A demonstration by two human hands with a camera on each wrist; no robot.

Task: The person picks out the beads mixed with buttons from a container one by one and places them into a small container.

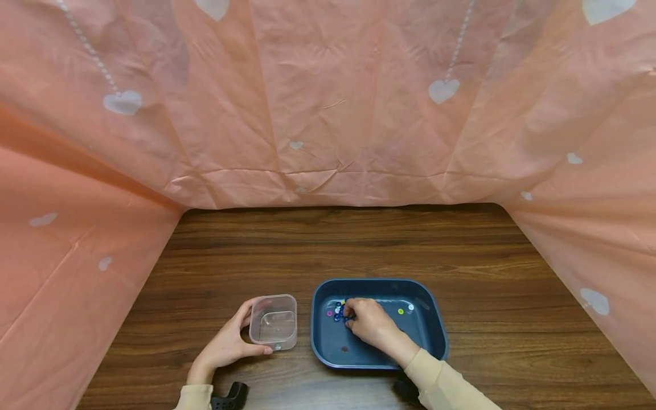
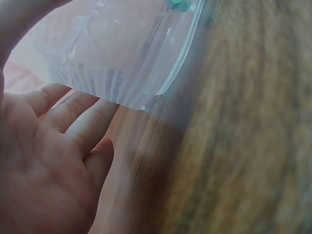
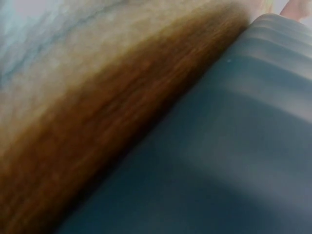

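Head view: my left hand (image 1: 225, 344) cups the nearly empty tub (image 1: 274, 321), my right hand (image 1: 370, 324) pinches beads (image 1: 338, 310) in the tray (image 1: 328, 356); most beads remain.

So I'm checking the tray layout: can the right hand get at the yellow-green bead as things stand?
Probably yes. The right hand is already inside the dark blue tray, and the yellow-green bead lies uncovered just beside it, with nothing between them.

sleeves (image 1: 441, 381): cream, long, ribbed cuffs | wrists: black camera mounts (image 1: 230, 396)
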